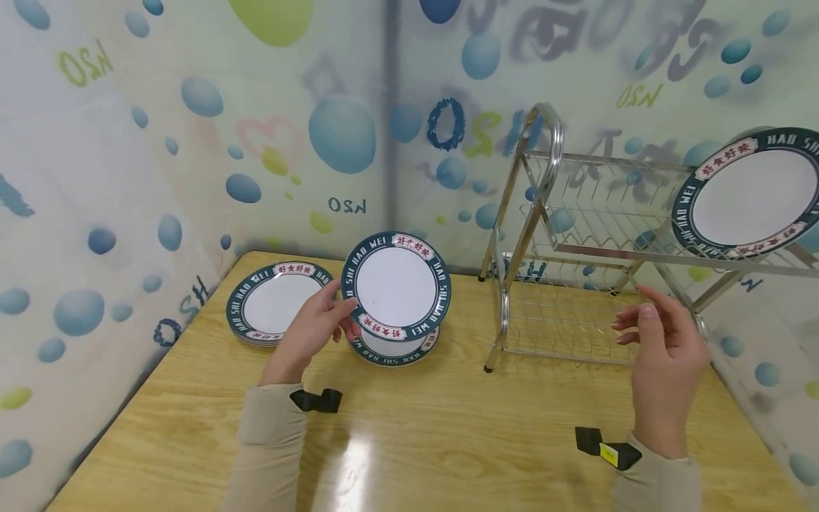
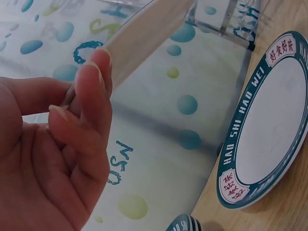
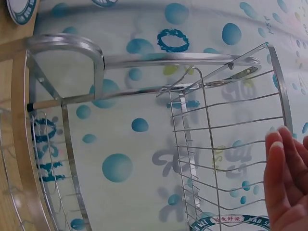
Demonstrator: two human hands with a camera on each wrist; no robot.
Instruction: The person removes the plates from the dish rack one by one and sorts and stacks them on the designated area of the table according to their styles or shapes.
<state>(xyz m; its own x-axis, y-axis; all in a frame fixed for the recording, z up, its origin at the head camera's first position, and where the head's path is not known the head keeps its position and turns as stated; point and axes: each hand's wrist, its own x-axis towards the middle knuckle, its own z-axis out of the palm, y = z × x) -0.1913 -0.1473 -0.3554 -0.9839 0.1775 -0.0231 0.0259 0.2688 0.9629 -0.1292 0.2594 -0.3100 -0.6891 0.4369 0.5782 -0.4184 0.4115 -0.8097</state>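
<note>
My left hand pinches the left edge of a white plate with a dark green lettered rim, tilted up to face me. In the left wrist view, that plate shows nearly edge-on between thumb and fingers. Below and partly behind it, another plate lies on the table. A stack of matching plates is just left of the held one. My right hand hovers in front of the metal dish rack, fingers loosely bent, holding nothing.
On the rack's upper tier, at the right, one plate stands upright. The lower wire tier sits close to the wooden table. A bubble-patterned backdrop closes off the back and sides.
</note>
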